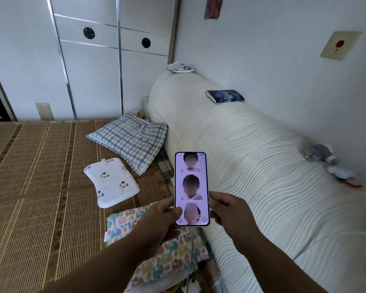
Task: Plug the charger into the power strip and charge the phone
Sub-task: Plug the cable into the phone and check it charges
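I hold the phone (pixel 191 187) upright in front of me, its screen lit with photos. My left hand (pixel 161 220) grips its lower left edge, thumb on the screen. My right hand (pixel 226 212) pinches the lower right edge. A white charging cable (pixel 191 250) hangs down from the phone's bottom end toward the lower edge of the view. The charger plug and the power strip are not in sight.
A woven bed mat (pixel 40 176) carries a plaid pillow (pixel 131 140), a small panda-print pillow (pixel 112 182) and a colourful printed pillow (pixel 167 256). To the right a white padded headboard (pixel 262 166) holds a blue book (pixel 225 96) and small grey and white items (pixel 330 161). White wardrobe doors (pixel 89 70) stand behind.
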The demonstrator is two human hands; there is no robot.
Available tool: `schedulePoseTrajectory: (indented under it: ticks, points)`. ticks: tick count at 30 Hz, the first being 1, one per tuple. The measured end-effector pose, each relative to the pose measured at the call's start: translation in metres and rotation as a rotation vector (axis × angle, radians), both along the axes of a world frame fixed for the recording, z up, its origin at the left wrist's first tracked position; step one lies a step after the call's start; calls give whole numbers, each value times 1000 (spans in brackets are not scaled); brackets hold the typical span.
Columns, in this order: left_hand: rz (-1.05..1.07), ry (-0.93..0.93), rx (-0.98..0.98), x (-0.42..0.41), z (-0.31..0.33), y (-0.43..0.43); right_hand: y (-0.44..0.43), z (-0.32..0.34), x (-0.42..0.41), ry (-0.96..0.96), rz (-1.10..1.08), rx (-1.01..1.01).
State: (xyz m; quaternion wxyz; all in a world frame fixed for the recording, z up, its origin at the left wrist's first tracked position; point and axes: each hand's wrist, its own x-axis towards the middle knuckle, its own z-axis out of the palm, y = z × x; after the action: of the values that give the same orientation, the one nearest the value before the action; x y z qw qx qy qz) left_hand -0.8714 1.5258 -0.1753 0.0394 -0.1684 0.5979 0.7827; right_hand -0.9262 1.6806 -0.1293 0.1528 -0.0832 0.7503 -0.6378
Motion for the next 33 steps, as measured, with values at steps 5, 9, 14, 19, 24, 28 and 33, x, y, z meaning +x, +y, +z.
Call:
schedulePoseTrajectory:
  ticks: [5, 9, 14, 19, 24, 28, 33]
  points:
    - [3, -2, -7, -4, -3, -1, -2, -3, -3, -1, -3, -3]
    - [14, -12, -12, -7, -7, -2, -4, -7, -7, 2, -6, 18]
    - [11, -18, -25, -12, -15, -5, -5, -13, -13, -11, -9, 19]
    - [5, -29, -36, -17, -22, -8, -5, -24, -23, -31, 5, 26]
    - [18, -54, -37, -23, -32, -10, -6, -41, -36, -27, 15, 83]
    - [38, -102, -26, -27, -48, -12, -9, -58, -45, -44, 36, 127]
    - [34, -153, -67, -37, -71, -16, -14, -89, -59, -68, 62, 154]
